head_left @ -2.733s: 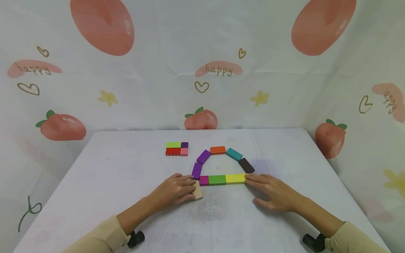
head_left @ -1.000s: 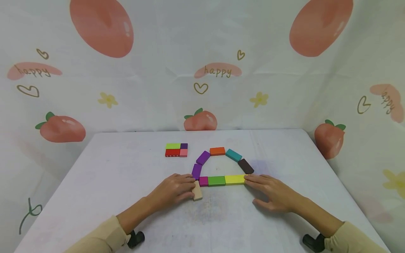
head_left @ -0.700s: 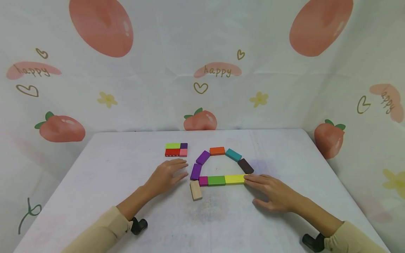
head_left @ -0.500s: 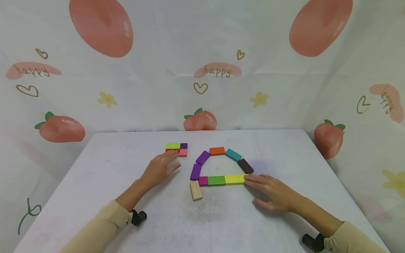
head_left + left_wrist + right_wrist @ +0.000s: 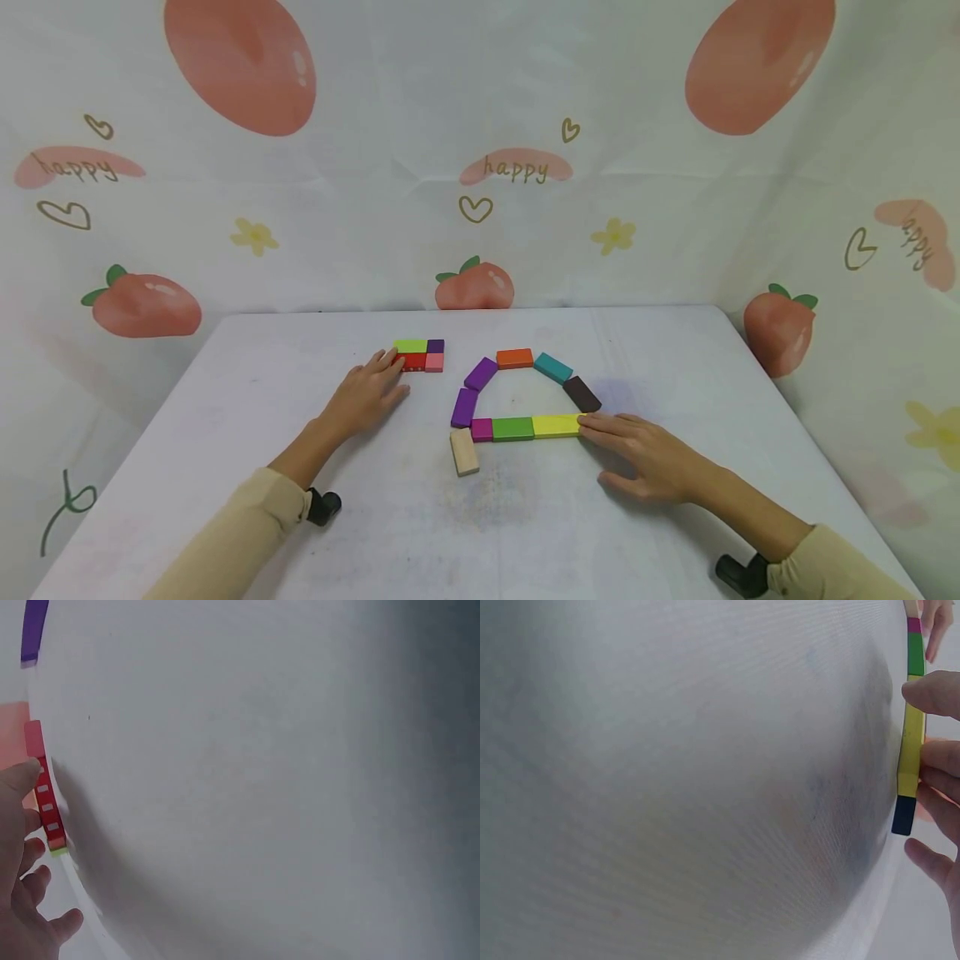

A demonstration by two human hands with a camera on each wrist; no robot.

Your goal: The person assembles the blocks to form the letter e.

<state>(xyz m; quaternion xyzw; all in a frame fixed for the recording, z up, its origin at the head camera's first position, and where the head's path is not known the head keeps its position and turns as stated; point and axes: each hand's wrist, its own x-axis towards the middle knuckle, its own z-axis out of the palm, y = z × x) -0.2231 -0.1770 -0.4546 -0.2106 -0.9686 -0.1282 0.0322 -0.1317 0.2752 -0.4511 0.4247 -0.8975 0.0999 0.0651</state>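
Observation:
In the head view, my left hand (image 5: 365, 390) reaches to the left end of a red block (image 5: 414, 362), its fingertips at or just over it and its fingers fairly straight. A lime block (image 5: 411, 346), a dark purple block (image 5: 436, 346) and a pink block (image 5: 434, 362) adjoin the red one. My right hand (image 5: 648, 457) rests with extended fingertips at the right end of a yellow block (image 5: 555, 426). That block ends a row with a green block (image 5: 513, 429) and a magenta block (image 5: 482, 430). A plain wooden block (image 5: 464, 452) lies slanted below the row's left end.
Two purple blocks (image 5: 464, 408), an orange block (image 5: 514, 358), a teal block (image 5: 553, 367) and a dark brown block (image 5: 582, 394) form an arch behind the row. The white table (image 5: 525, 533) meets a printed curtain (image 5: 360, 250) at its back edge.
My left hand has left the plain wooden block and moved up and left to the red block, sliding from its middle to its left end. My right hand has stayed put.

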